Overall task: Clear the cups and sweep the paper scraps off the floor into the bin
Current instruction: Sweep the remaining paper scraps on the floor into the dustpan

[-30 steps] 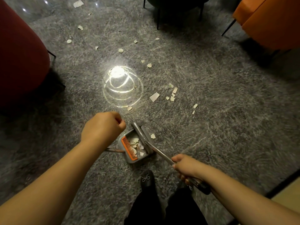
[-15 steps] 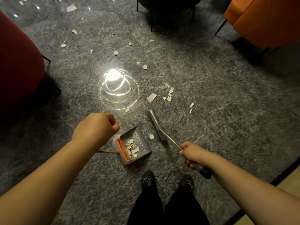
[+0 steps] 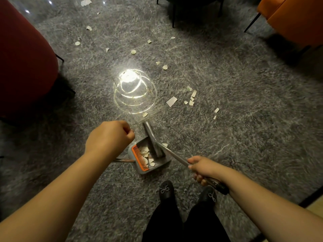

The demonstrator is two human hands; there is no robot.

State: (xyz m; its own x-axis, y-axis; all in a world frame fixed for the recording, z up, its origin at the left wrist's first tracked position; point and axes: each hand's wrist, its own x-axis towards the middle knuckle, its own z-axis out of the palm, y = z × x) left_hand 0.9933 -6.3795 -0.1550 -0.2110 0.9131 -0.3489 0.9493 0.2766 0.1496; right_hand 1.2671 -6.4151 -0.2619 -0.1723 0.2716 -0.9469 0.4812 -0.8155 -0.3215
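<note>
The dustpan's handle [image 3: 123,160] runs under the left hand [image 3: 109,138] and forearm, so only a short stretch shows beside the dustpan [image 3: 157,167] (what the curled fingers close on is hidden). The broom handle [image 3: 172,153] vanishes inside the right hand [image 3: 202,167]. The broom head [image 3: 153,140] covers part of the scraps in the dustpan [image 3: 146,155]. Far from the dustpan, the red chair [image 3: 22,67], orange chair [image 3: 295,20] and dark chair [image 3: 195,7] are cut by the edges. The scraps [image 3: 216,110] beyond are too small for detail.

Shaggy grey carpet [image 3: 227,154]; matt plastic dustpan [image 3: 162,165]; torn paper scraps [image 3: 172,101]; glossy metal broom handle [image 3: 174,154].
</note>
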